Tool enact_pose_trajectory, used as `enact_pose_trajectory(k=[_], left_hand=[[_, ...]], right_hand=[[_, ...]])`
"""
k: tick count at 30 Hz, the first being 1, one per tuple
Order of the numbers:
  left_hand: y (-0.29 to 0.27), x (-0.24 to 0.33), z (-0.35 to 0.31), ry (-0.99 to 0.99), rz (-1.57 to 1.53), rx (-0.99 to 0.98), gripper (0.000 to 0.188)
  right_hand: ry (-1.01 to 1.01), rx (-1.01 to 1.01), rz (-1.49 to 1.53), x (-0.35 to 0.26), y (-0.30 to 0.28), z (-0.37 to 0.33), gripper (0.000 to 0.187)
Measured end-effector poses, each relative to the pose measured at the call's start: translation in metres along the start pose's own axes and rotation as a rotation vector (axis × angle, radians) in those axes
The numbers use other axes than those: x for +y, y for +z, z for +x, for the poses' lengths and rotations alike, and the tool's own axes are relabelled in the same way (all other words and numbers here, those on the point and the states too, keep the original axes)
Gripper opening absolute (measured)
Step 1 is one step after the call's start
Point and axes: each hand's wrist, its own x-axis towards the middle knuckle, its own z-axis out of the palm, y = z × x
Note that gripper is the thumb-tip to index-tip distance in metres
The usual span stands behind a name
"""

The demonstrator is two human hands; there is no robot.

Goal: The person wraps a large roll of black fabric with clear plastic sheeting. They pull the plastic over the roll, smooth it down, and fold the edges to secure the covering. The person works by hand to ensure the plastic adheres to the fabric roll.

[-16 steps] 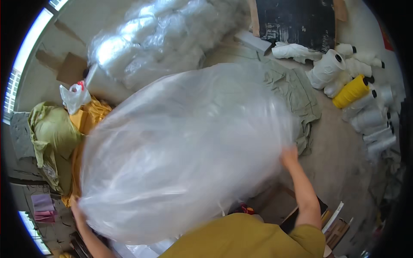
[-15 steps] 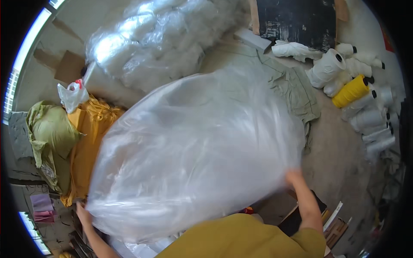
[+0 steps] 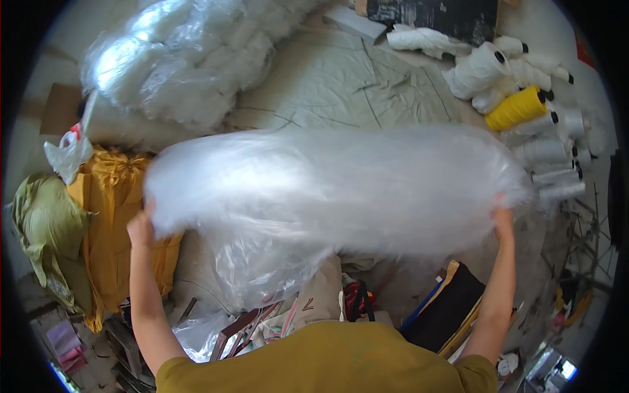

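Note:
A large clear plastic bag [image 3: 341,190] stretches wide between my two hands, blurred by motion, its lower part hanging down toward my body. At its left end my left hand [image 3: 140,226] is closed round the film edge, close to the orange sack. My right hand [image 3: 502,219] grips the bag's right end, with the arm stretched forward. Beyond the bag a grey-green cloth [image 3: 347,78] lies spread on the floor, partly hidden by the plastic.
A heap of clear plastic-wrapped white fluff [image 3: 177,65] lies at far left. White cone spools [image 3: 478,69] and a yellow spool [image 3: 517,108] lie at right. An orange sack [image 3: 124,196] and a green sack [image 3: 49,223] stand left. A black box [image 3: 445,304] sits near my right arm.
Both my hands have moved up and forward, the right one also farther right. The billowing bag has flattened into a wide band, uncovering more of the cloth and the things near my body.

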Motion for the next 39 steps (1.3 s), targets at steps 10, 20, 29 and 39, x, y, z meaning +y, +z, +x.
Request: enact_pose_trajectory(k=[10,20,29,39], left_hand=[[0.188,0.261,-0.079,0.669,-0.279,-0.426,0.046],[0.245,0.435,-0.169,0.304,0.148,-1.565,0.069],[0.159,0.628,-0.251,0.798,-0.526,-0.578,0.046],[-0.155,0.678,-0.621,2.101,-1.034,0.150,0.040]], right_hand=[[-0.107,-0.308,-0.977,0.163,0.148,-0.038,0.042],[0.339,-0.608,-0.781,0.247,0.297,-0.165,0.062],[0.479,0.146,-0.018,0.249,0.371,-0.543,0.040],[1.832,1.085,0.113,0.238,0.673,-1.041,0.020]])
